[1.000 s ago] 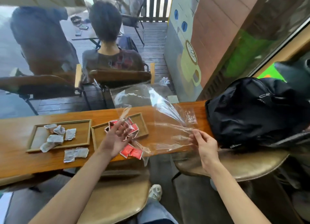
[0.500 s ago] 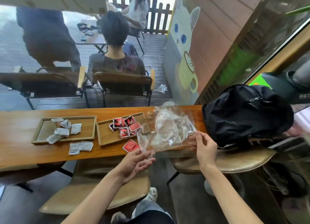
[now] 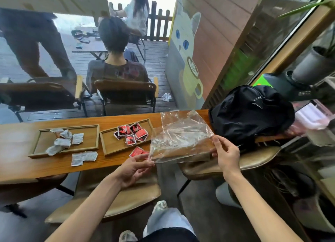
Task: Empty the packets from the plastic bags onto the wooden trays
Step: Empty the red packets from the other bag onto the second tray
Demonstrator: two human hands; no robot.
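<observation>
Change: since 1 s ago the left hand (image 3: 133, 166) has left the red packets and come back to the near edge of the counter; the plastic bag (image 3: 179, 136), then stretched out long, is now gathered between both hands
Left hand: fingers pinch the bag's near-left corner, just off the counter's near edge
Right hand (image 3: 225, 152): fingers and thumb pinch the bag's right edge, near the black backpack (image 3: 250, 113); the 2 hands are apart with the bag spanning them
Bag: clear, crumpled, looks empty; it hangs over the right part of the counter (image 3: 54, 166)
Red packets (image 3: 131, 133): most lie in the right tray (image 3: 108, 145), toward its far-right corner; 1 stray red packet (image 3: 138, 151) lies on the counter between that tray's near edge and the bag
White packets (image 3: 62, 141): several in the left tray (image 3: 43, 134); 2 stray white packets (image 3: 83, 157) lie on the counter beyond its near edge
Step in hand: likely checking and putting aside the emptied bag
Doing it well: hold the bag up taut to confirm nothing clings inside; set it down away from both trays; then lift the strays into their matching trays
</observation>
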